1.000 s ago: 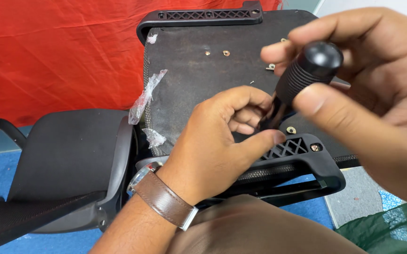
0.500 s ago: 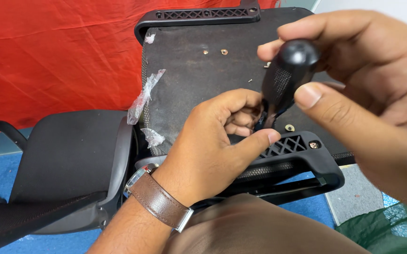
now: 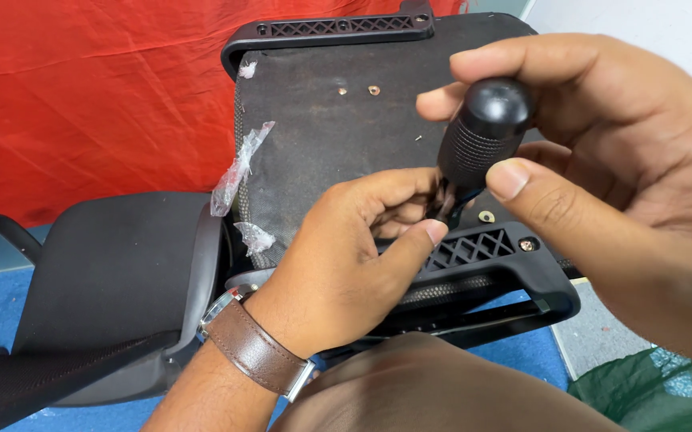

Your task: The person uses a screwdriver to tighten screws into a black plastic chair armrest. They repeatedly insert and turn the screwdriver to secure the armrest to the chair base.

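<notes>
Your right hand (image 3: pixel 618 184) is closed around the black knurled handle of a screwdriver (image 3: pixel 478 140): the thumb presses on the front of the handle and the other fingers wrap over its round top. The tool stands nearly upright, with its tip down at the near edge of the upturned chair seat (image 3: pixel 330 152). Your left hand (image 3: pixel 346 272) is curled together just below, with thumb and fingers pinched around the lower end of the shaft, so the tip itself is hidden and I cannot tell if a screw sits under it.

The seat lies with its dark fabric underside toward you, and a black plastic frame with a lattice pattern (image 3: pixel 474 252) runs along its near edge. One screw (image 3: pixel 526 246) is already seated in this frame, to the right of your fingers, and a small brass insert (image 3: pixel 486 216) shows in the fabric just beside the tool. Two more inserts (image 3: pixel 374 90) are near the far edge.

By my judgement, you are in the step of driving or loosening a fastener at the frame, with the left hand guiding the tip. The next move calls for keeping the shaft straight over the hole and turning with the right hand under steady downward pressure. If the handle leans, the tip may slip off and mark the plastic.

A black chair backrest (image 3: pixel 114 272) lies to the left, in front of a red cloth (image 3: pixel 90 96).
</notes>
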